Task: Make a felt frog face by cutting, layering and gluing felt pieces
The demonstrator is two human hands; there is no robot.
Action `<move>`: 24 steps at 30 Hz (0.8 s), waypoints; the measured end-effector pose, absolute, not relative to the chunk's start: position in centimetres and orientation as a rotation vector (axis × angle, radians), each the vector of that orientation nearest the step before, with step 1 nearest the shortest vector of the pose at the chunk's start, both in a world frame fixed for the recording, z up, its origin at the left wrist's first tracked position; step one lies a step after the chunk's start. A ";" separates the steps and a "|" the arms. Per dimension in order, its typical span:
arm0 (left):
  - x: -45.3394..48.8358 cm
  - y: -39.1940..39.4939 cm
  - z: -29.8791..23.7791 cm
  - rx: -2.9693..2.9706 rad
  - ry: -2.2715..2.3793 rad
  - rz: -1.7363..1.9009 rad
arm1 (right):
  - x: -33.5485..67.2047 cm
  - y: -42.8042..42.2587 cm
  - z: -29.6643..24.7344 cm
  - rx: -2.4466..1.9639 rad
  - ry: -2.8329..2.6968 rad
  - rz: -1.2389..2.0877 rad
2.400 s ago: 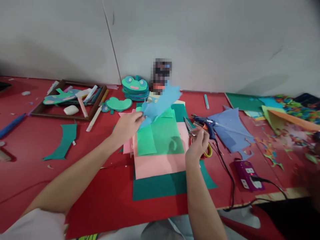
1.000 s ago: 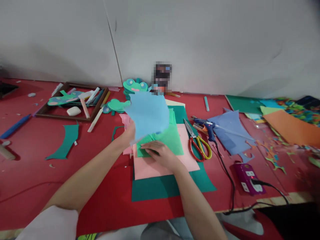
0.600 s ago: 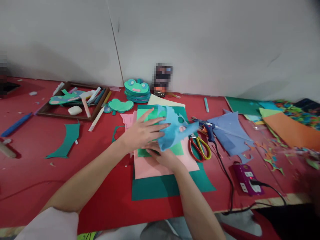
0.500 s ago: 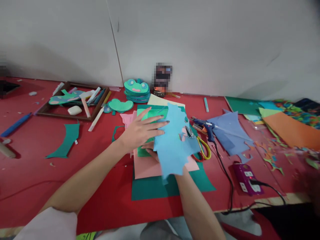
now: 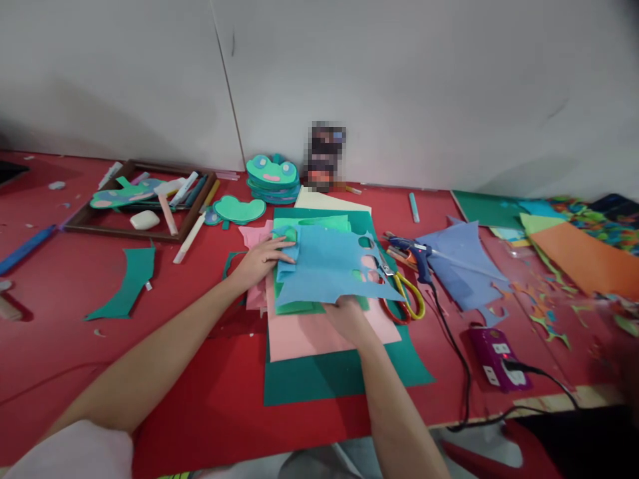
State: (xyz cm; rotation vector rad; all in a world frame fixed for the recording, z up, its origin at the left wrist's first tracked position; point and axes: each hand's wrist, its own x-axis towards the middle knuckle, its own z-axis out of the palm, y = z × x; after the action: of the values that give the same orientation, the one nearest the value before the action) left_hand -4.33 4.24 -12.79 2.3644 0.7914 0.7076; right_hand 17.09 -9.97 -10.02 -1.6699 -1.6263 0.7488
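Note:
A light blue felt sheet (image 5: 327,259) with ragged edges and cut-out holes lies over brighter green pieces. My left hand (image 5: 262,261) grips its folded, wrinkled left edge, where a bit of green shows. Beneath the blue sheet's near edge reaches my right hand (image 5: 347,317), its fingers hidden. Under these pieces are a pink sheet (image 5: 299,342) and a larger dark green sheet (image 5: 319,386). Scissors (image 5: 412,296) with yellow and red handles lie at the blue sheet's right side, touching or very near it.
A stack of green frog-face cutouts (image 5: 272,178) stands by the wall, near a pixelated upright object (image 5: 325,156). Left is a brown frame (image 5: 124,233) with markers. Right are a glue gun (image 5: 422,256), purple-blue felt (image 5: 464,263), a purple power socket (image 5: 499,359) with cable, and scraps.
The blue sheet has come down and now lies more sideways across the pile. My left hand has shifted left to its edge; my right hand's fingers have gone under it.

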 end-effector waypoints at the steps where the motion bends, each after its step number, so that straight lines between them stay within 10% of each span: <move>1: -4.3 4.3 -12.7 2.374 0.796 0.696 | 17.1 -10.1 -9.7 -1.680 -1.524 0.810; 8: -4.1 4.0 -11.9 2.445 0.863 0.625 | 20.9 -12.3 -8.4 -1.633 -0.417 0.887; 24: -3.6 1.8 -9.9 2.725 0.710 0.681 | 22.3 -15.7 -8.9 -1.830 -0.437 0.581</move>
State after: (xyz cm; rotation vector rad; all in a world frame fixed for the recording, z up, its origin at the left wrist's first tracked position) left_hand -3.61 1.81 -9.88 2.7246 0.7099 0.6812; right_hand 22.29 -15.72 -8.93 -1.8297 -0.4373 0.5814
